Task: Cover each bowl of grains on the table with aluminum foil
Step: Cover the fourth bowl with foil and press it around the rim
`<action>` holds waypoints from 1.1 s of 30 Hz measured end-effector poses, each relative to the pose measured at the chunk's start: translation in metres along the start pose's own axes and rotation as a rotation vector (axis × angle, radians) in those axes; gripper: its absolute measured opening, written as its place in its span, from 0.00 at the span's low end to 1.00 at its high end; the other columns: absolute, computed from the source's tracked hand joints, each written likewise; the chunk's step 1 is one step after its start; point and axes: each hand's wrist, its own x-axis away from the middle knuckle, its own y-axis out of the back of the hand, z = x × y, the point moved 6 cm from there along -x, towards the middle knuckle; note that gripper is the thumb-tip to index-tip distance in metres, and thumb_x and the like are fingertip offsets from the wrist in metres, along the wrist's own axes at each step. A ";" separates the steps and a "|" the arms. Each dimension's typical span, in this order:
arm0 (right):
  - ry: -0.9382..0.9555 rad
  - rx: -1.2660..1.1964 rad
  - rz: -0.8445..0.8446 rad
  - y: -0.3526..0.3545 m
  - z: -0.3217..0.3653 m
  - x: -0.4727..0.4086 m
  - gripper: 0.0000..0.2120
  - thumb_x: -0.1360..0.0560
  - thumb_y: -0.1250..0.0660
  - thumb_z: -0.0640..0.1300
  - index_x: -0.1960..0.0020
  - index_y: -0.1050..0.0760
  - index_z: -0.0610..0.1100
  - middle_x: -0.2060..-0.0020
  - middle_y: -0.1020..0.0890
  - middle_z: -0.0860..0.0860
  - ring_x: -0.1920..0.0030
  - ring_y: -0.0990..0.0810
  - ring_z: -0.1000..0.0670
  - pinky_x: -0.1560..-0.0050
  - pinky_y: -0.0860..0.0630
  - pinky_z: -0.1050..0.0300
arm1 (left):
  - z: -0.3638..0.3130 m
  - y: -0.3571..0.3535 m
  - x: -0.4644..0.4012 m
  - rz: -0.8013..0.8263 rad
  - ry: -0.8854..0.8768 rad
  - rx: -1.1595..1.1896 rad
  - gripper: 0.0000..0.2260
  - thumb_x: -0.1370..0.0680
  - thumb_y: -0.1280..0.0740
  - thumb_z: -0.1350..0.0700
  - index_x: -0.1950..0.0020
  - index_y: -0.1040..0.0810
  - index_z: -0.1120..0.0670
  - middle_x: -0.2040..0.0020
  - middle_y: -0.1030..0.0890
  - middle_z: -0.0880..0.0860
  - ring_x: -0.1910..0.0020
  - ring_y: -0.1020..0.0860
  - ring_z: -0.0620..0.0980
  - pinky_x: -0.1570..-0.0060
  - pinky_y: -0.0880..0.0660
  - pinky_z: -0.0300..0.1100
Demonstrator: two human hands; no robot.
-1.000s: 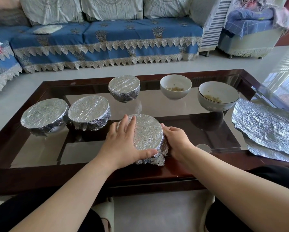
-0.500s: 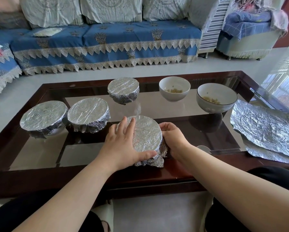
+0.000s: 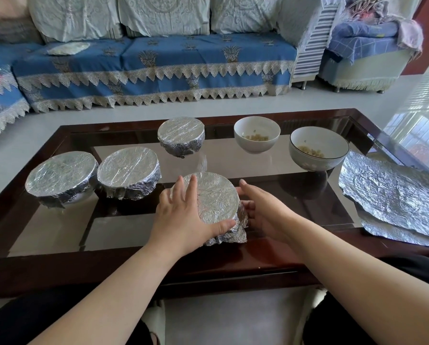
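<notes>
Left hand (image 3: 183,215): fingers spread flat over the foil top of the nearest bowl (image 3: 214,197), thumb hooked along its near edge, pressing the sheet down. Right hand (image 3: 263,212): fingers loosely extended at the bowl's right flank, fingertips at the crimped foil skirt; real contact could not be told, and nothing was gripped. The bowl sat at the near middle of the glass-topped table (image 3: 233,260), its foil gathered in a ragged fold on the near side.

Outward: three more wrapped bowls, namely the far-left bowl (image 3: 60,176), the one beside it (image 3: 128,170), these two close together, and the back bowl (image 3: 181,134), apart from them.

Left to do: white bowl (image 3: 257,135) and rimmed bowl (image 3: 318,148), both open, a little grain visible in each. Loose foil sheets (image 3: 392,192) lay at the table's right end, at least two overlapping.

Judgement: four of six covered, the fourth apparently in final crimping; two remained, and foil seemed enough for both.
</notes>
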 end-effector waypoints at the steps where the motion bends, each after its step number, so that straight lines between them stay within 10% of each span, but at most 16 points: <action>1: 0.000 0.010 0.049 0.001 0.000 0.001 0.20 0.23 0.34 0.57 0.40 0.24 0.43 0.55 0.21 0.44 0.55 0.23 0.46 0.52 0.24 0.51 | 0.000 0.000 0.000 -0.003 0.000 -0.004 0.59 0.40 0.48 0.18 0.20 0.66 0.47 0.19 0.61 0.53 0.22 0.57 0.60 0.24 0.53 0.56; 8: 0.044 -0.194 0.250 -0.010 0.002 0.002 0.15 0.25 0.35 0.43 0.40 0.20 0.39 0.48 0.18 0.41 0.51 0.19 0.44 0.44 0.24 0.48 | -0.003 0.001 0.001 -0.007 0.006 -0.001 0.61 0.44 0.51 0.18 0.20 0.65 0.49 0.19 0.60 0.54 0.22 0.56 0.60 0.24 0.52 0.56; 14: 0.061 -0.384 0.158 -0.010 -0.008 -0.002 0.10 0.25 0.35 0.41 0.51 0.16 0.38 0.54 0.15 0.42 0.55 0.16 0.44 0.51 0.18 0.50 | -0.003 0.001 0.001 -0.010 0.011 -0.013 0.60 0.41 0.49 0.18 0.20 0.64 0.49 0.19 0.60 0.54 0.22 0.56 0.60 0.24 0.52 0.57; 33: -0.011 -0.279 -0.215 -0.011 -0.019 -0.008 0.16 0.21 0.32 0.45 0.42 0.21 0.32 0.47 0.17 0.35 0.46 0.18 0.34 0.44 0.22 0.33 | -0.001 0.000 -0.002 0.001 0.016 -0.016 0.57 0.38 0.44 0.19 0.19 0.62 0.48 0.19 0.61 0.53 0.22 0.56 0.61 0.24 0.52 0.56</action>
